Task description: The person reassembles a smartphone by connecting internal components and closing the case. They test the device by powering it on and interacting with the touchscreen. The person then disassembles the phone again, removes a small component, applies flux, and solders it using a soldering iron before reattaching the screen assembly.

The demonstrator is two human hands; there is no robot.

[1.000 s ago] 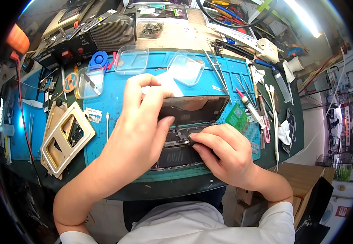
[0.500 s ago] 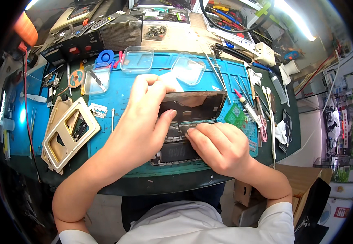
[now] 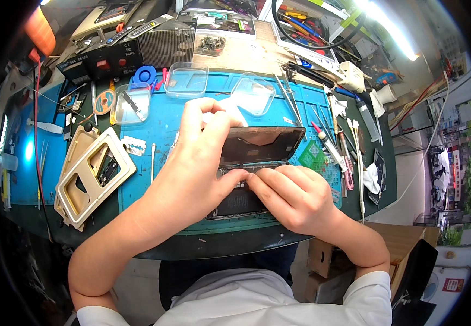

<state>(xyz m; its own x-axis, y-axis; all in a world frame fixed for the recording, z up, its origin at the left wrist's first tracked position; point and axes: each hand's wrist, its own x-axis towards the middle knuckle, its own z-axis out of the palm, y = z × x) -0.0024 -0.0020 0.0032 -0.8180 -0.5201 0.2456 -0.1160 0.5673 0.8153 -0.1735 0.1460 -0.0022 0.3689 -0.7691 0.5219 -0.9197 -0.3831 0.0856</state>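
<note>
An opened smartphone lies on the blue work mat, its dark battery and inner parts showing. Its screen panel stands tilted up along the far side. My left hand is closed at the panel's left end, fingers curled by its upper edge and partly hidden. The left thumb stretches down over the phone's inner parts, close to the right fingertips. My right hand is closed in a pinch over the phone's upper inside. What the right fingertips hold, if anything, is too small and covered to make out.
Left of the phone lie a cream-coloured frame mould and a razor blade. Clear plastic boxes and tweezers sit behind it. To the right are a green mesh piece, a syringe and several thin tools.
My left thumb has moved from the screen panel's edge down to the phone's inside, beside the right fingertips. My right hand stays pinched in nearly the same place.
</note>
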